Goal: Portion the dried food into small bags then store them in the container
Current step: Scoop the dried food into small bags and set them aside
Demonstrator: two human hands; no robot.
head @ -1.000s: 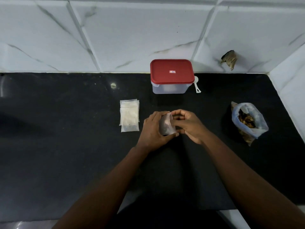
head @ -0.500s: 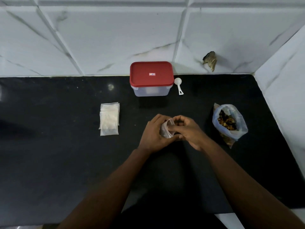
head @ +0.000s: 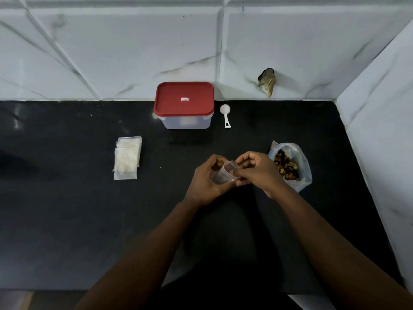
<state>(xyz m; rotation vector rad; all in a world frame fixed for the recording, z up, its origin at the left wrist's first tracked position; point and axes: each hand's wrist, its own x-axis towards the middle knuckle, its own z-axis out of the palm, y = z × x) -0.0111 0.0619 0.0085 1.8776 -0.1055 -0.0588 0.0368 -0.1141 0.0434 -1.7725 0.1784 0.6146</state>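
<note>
Bag [head: 221,175] in pinch of left hand [head: 202,182], right hand [head: 259,171]; counter [head: 89,220] edges well off.

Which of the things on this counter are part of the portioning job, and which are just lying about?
Job: small bag pinched by left hand and right hand; stack of small bags; dried food bag; red-lidded container; probably white scoop.
Lying about: brown crumpled scrap on the wall.
</note>
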